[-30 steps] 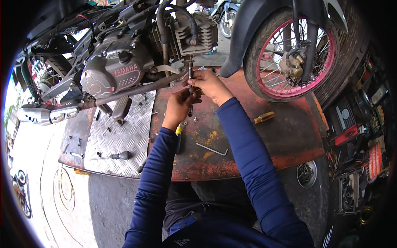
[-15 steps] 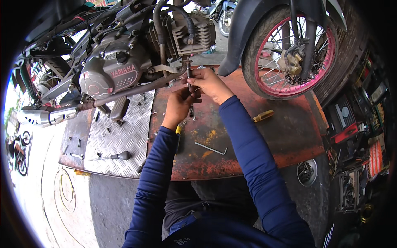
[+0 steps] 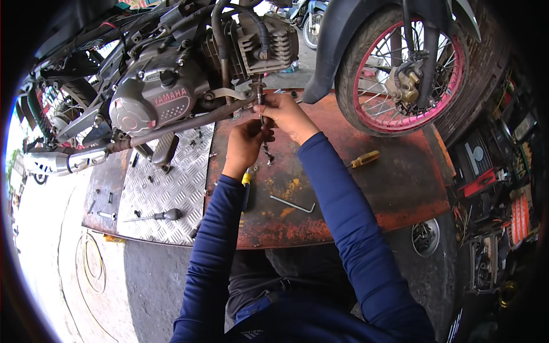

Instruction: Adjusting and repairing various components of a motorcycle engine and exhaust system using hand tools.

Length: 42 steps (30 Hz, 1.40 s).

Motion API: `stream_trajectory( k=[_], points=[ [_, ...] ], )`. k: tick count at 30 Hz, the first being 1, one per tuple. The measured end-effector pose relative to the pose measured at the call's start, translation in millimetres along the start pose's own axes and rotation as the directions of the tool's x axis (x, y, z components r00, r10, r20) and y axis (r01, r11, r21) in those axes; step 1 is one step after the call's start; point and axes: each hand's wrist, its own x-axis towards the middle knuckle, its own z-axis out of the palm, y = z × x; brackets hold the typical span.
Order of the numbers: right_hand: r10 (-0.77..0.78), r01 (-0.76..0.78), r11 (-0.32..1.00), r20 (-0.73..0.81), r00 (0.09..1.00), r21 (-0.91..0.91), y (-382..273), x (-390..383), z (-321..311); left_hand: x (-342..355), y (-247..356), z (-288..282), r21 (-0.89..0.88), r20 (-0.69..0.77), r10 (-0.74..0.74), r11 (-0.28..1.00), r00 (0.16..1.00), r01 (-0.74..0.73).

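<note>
Below the finned cylinder (image 3: 274, 51) of a motorcycle engine (image 3: 163, 94), a slim dark metal rod (image 3: 259, 98), like a socket extension, stands nearly upright. Its top meets the area under the cylinder, beside the exhaust pipe (image 3: 194, 123). My right hand (image 3: 289, 117) pinches the rod between thumb and fingers. Lower down, my left hand (image 3: 244, 147) has its fingers closed around the rod's lower part, which they mostly hide. Small dark hardware (image 3: 269, 157) shows just beneath my hands on the rusty red bench (image 3: 343, 200).
An L-shaped hex key (image 3: 293, 204) and two yellow-handled screwdrivers (image 3: 365, 159) lie on the bench. A black-handled screwdriver (image 3: 168, 214) and loose bolts rest on the checkered metal plate (image 3: 154, 191). The pink-rimmed front wheel (image 3: 359, 108) stands right; a metal bowl (image 3: 426, 237) sits below.
Both hands have shifted slightly left, still on the rod. My right hand's grip sits a little differently around its upper part.
</note>
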Motion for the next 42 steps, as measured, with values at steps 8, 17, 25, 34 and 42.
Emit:
stream_trajectory(
  k=[8,17,25,34,42],
  points=[
    [-0.176,0.170,0.979,-0.044,0.983,-0.109,4,-1,-1,-9,-4,-2,0.051,0.026,0.013,0.999,1.000,-0.014],
    [-0.175,0.157,0.979,-0.145,0.974,-0.130,-4,0,-3,-86,-5,19,0.145,0.073,-0.372,0.922,0.925,0.359],
    [-0.276,0.253,0.955,-0.148,0.950,-0.158,20,-4,-11,-128,-12,32,0.833,0.284,-0.242,0.541,0.928,-0.114],
    [-0.060,-0.039,0.520,-0.083,0.995,-0.853,94,-20,-25,-112,-15,-10,0.827,0.054,0.135,0.549,0.989,-0.120],
    [-0.200,0.118,0.346,0.050,0.979,-0.931,133,-4,-17,-47,-60,-18,0.970,0.009,0.010,0.244,1.000,-0.011]
  ],
)
